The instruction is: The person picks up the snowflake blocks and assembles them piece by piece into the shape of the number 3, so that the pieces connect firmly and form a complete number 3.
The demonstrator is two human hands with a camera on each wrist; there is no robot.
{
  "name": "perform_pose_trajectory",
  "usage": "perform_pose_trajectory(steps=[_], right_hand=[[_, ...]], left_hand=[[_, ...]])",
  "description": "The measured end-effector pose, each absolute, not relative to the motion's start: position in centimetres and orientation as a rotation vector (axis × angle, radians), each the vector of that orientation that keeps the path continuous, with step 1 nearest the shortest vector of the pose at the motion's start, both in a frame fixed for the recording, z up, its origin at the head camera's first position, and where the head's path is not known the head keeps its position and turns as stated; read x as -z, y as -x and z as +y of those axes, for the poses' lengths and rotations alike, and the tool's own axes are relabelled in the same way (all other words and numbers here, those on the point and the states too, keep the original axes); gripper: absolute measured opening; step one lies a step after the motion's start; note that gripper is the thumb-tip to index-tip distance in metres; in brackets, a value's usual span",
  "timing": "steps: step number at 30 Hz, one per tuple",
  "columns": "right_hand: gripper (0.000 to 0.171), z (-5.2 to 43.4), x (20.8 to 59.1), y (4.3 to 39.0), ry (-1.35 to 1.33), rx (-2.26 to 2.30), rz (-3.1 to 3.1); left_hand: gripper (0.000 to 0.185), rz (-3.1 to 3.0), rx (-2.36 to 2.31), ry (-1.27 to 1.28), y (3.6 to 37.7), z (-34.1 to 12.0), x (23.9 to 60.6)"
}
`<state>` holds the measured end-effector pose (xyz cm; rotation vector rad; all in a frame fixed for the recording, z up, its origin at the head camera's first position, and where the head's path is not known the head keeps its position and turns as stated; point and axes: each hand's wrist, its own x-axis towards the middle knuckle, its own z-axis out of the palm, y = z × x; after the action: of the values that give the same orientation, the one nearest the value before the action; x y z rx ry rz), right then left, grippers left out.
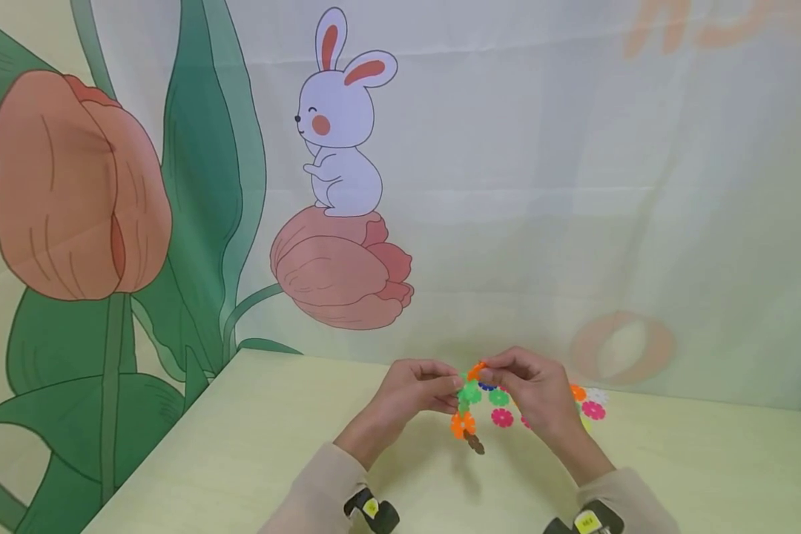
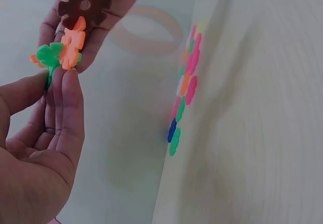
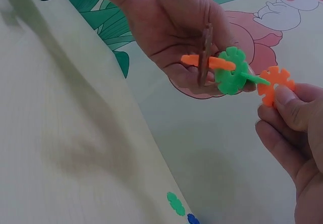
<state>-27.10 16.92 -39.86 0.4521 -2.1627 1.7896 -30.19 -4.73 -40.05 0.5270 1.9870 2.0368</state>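
Both hands are raised over a pale table (image 1: 254,445) with a chain of snowflake-shaped plastic discs between them. My left hand (image 1: 455,389) pinches the chain at its green disc (image 1: 469,391); an orange disc (image 1: 463,424) and a brown disc (image 1: 474,443) hang below it. My right hand (image 1: 490,368) pinches another orange disc (image 3: 275,82) at the chain's top end, against an edge-on green piece (image 3: 252,77). The left wrist view shows my left hand (image 2: 50,75) on the green disc (image 2: 49,55), with the brown disc (image 2: 83,2) in front of the right palm.
Several loose discs lie on the table behind and right of the hands: pink (image 1: 503,417), green (image 1: 498,397), blue (image 1: 486,386), another pink (image 1: 592,409). A printed backdrop with a rabbit (image 1: 340,126) and tulips hangs just behind the table's far edge.
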Motion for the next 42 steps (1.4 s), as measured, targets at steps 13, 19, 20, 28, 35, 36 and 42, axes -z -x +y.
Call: perform_pose_trajectory(steps=[13, 19, 20, 28, 35, 36, 42], right_hand=[[0.008, 16.7, 39.8, 27.2, -0.483, -1.747, -2.191], [0.008, 17.0, 39.6, 27.5, -0.510, -1.706, -2.260], [0.009, 17.0, 39.5, 27.6, -0.519, -1.711, -2.265], [0.017, 17.1, 39.5, 27.7, -0.627, -1.742, -2.291], [0.019, 16.9, 39.0, 28.2, -0.653, -1.663, -2.365], [0.020, 16.9, 38.9, 28.4, -0.655, -1.642, -2.387], [0.021, 17.1, 38.2, 30.0, -0.658, -1.490, -2.479]], left_hand=[[0.021, 2.018, -2.027, -0.533, 30.4, -5.0, 40.2], [0.023, 2.022, -2.006, -0.578, 30.4, -5.5, 40.0], [0.022, 2.023, -2.006, -0.585, 30.4, -5.6, 40.0], [0.018, 2.019, -1.976, -0.584, 30.4, -5.8, 40.0], [0.018, 2.033, -1.968, -0.588, 30.6, -5.9, 39.8], [0.019, 2.034, -1.969, -0.585, 30.7, -5.9, 39.8], [0.020, 2.074, -1.959, -0.572, 31.0, -6.3, 40.0]])
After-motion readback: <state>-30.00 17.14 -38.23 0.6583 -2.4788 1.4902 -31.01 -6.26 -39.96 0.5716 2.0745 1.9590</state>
